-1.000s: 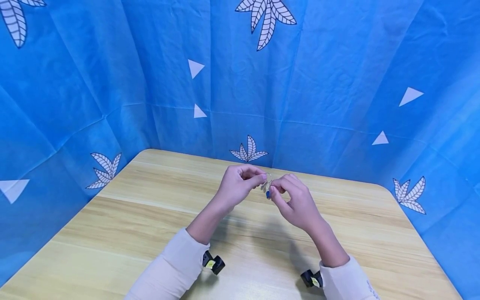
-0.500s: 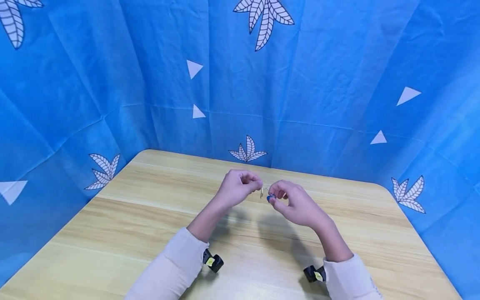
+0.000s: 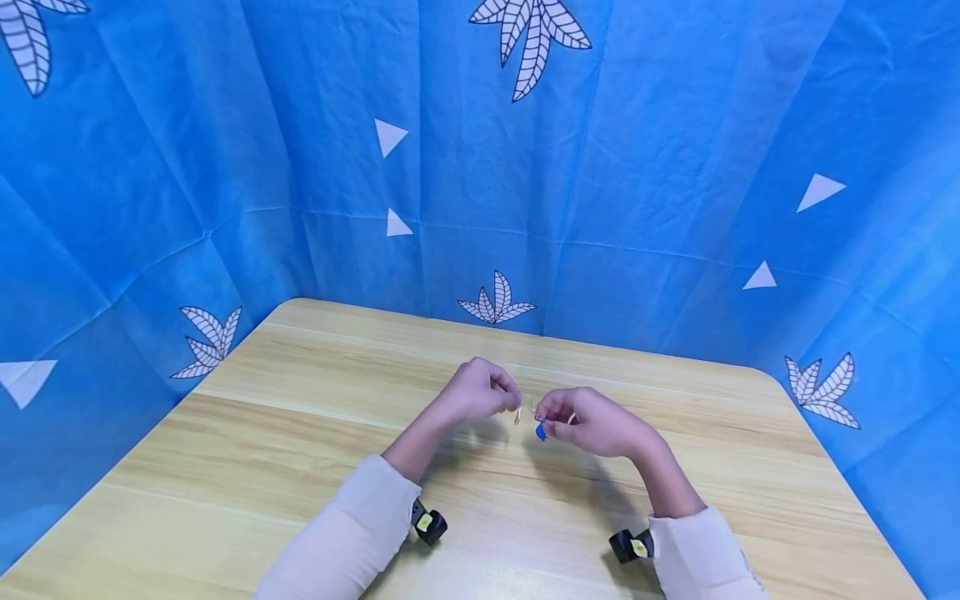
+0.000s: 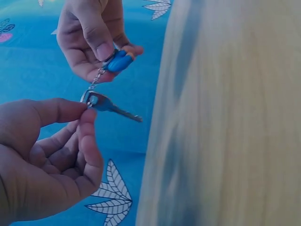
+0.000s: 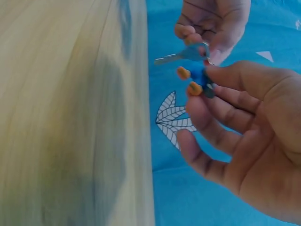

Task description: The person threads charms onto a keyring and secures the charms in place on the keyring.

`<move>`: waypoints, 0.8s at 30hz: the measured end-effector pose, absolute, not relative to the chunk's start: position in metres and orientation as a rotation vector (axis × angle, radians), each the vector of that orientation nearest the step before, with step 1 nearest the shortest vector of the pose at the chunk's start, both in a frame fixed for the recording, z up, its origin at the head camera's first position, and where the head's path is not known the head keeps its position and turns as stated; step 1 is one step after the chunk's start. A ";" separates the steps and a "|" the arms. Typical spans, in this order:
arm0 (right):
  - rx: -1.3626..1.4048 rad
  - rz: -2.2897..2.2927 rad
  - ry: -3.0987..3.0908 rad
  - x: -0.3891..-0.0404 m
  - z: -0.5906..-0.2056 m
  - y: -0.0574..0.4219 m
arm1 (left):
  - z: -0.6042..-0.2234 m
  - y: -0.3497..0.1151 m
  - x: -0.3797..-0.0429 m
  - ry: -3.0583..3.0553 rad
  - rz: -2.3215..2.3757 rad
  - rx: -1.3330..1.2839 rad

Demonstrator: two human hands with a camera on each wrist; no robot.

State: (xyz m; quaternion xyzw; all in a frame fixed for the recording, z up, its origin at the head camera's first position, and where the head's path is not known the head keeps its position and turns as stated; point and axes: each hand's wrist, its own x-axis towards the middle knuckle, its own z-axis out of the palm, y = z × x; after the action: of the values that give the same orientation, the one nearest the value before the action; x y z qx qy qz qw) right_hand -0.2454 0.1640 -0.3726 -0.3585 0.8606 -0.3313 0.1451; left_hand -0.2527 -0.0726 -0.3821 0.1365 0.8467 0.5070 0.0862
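Observation:
My left hand (image 3: 480, 390) pinches a thin metal key ring (image 4: 84, 97) between thumb and fingertip above the table. From the ring hangs a silver key (image 4: 115, 109), its blade pointing away from the fingers in the left wrist view. A short chain (image 4: 97, 77) links the ring to a small blue keychain figure (image 4: 119, 62). My right hand (image 3: 596, 422) holds that figure between thumb and fingers, to the right of the left hand. Two orange feet (image 5: 194, 88) show on it in the right wrist view. The fingers cover part of the figure and ring.
The wooden table (image 3: 300, 467) lies beneath both hands. A blue cloth (image 3: 645, 150) with white leaf prints and triangles hangs behind and at both sides. Black wrist cameras (image 3: 430, 527) sit by the light sleeves (image 3: 345, 529).
Both hands have come lower and nearer, still holding the ring and figure. The left fingers have turned downward. The key ring, plainly visible between the hands before, now shows faintly.

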 end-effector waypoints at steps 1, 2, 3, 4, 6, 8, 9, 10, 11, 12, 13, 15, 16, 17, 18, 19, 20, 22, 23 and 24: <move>-1.033 -0.943 2.457 -0.246 -0.374 0.164 | -0.384 -0.072 -0.252 2.533 1.471 0.410; -1.032 -0.931 2.434 -0.247 -0.376 0.165 | -0.385 -0.071 -0.252 2.539 1.435 0.414; -1.035 -0.918 2.413 -0.247 -0.378 0.165 | -0.386 -0.070 -0.251 2.543 1.400 0.418; -1.038 -0.904 2.394 -0.248 -0.379 0.165 | -0.387 -0.069 -0.251 2.547 1.368 0.425; -1.028 -0.886 2.356 -0.247 -0.382 0.165 | -0.390 -0.067 -0.250 2.555 1.303 0.445; -1.012 -0.883 2.319 -0.247 -0.384 0.166 | -0.393 -0.065 -0.249 2.558 1.246 0.469; -1.006 -0.883 2.303 -0.246 -0.385 0.166 | -0.394 -0.065 -0.249 2.562 1.215 0.480; -0.996 -0.881 2.292 -0.246 -0.386 0.166 | -0.395 -0.064 -0.248 2.565 1.188 0.492; -0.986 -0.878 2.282 -0.246 -0.386 0.166 | -0.396 -0.063 -0.248 2.566 1.164 0.500; -0.977 -0.878 2.270 -0.246 -0.387 0.166 | -0.396 -0.063 -0.247 2.564 1.145 0.501; -0.971 -0.877 2.259 -0.246 -0.388 0.166 | -0.397 -0.062 -0.246 2.561 1.131 0.507; -0.960 -0.862 2.247 -0.246 -0.389 0.166 | -0.397 -0.060 -0.244 2.556 1.109 0.501; -0.954 -0.856 2.241 -0.246 -0.390 0.166 | -0.398 -0.058 -0.243 2.551 1.109 0.499; -0.946 -0.854 2.233 -0.246 -0.391 0.166 | -0.398 -0.057 -0.242 2.549 1.108 0.497; -0.938 -0.854 2.227 -0.247 -0.391 0.166 | -0.399 -0.056 -0.242 2.546 1.110 0.492; -0.932 -0.851 2.224 -0.247 -0.392 0.167 | -0.399 -0.055 -0.241 2.545 1.110 0.486; -0.923 -0.848 2.222 -0.247 -0.392 0.167 | -0.400 -0.054 -0.240 2.546 1.108 0.480; -0.909 -0.851 2.214 -0.247 -0.393 0.168 | -0.400 -0.052 -0.239 2.547 1.102 0.475; -0.904 -0.852 2.210 -0.247 -0.394 0.168 | -0.400 -0.052 -0.238 2.548 1.099 0.471; -0.900 -0.853 2.208 -0.248 -0.394 0.168 | -0.400 -0.051 -0.238 2.551 1.094 0.469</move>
State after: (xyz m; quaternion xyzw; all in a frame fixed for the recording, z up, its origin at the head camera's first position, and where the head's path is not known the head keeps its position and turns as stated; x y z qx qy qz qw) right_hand -0.2478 0.1682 -0.3940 -0.3390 0.8317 -0.3213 0.3001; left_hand -0.2377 -0.0514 -0.4001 0.1643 0.8941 0.3835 0.1626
